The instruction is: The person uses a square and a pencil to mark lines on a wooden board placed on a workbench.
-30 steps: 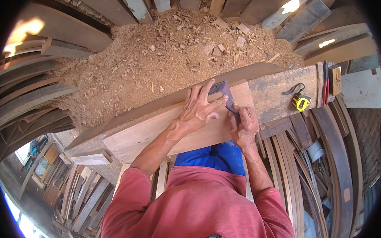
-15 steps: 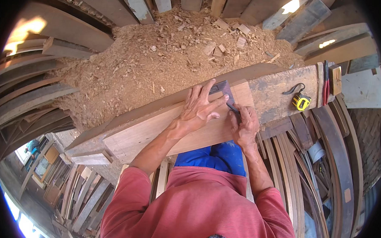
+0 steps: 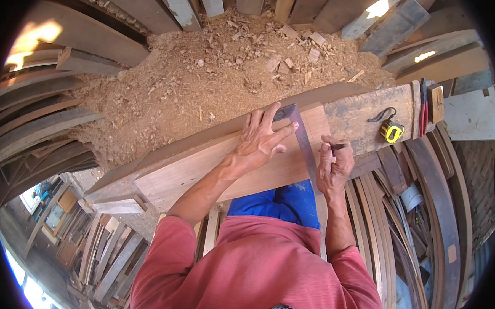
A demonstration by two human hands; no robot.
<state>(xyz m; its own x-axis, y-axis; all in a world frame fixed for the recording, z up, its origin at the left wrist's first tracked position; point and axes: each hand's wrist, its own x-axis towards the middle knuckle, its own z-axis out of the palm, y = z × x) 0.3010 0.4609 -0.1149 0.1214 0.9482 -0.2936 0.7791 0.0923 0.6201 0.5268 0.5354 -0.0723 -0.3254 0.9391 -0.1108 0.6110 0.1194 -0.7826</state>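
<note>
A pale wooden board (image 3: pixel 203 164) lies at a slant across the bench. Over its right part rests a try square (image 3: pixel 305 140), its dark blade crossing the board from far edge to near edge. My left hand (image 3: pixel 259 137) holds the square's stock at the far edge, fingers spread over it and the thumb near the blade. Just right of the blade, my right hand (image 3: pixel 334 168) is closed around a dark pencil (image 3: pixel 339 146), raised near the board's right end. The pencil's tip is hard to make out.
On the worn bench (image 3: pixel 365 124) to the right sit a yellow tape measure (image 3: pixel 391 131), a red-handled tool (image 3: pixel 423 115) and a small wood block (image 3: pixel 436 103). Wood shavings (image 3: pixel 190 85) and offcuts cover the ground beyond. Stacked planks (image 3: pixel 444 202) stand around, with a short board (image 3: pixel 121 205) at left.
My right hand has moved right, away from the square's blade, taking the pencil off the board. More of the blade now shows. My left hand and the square stay in place.
</note>
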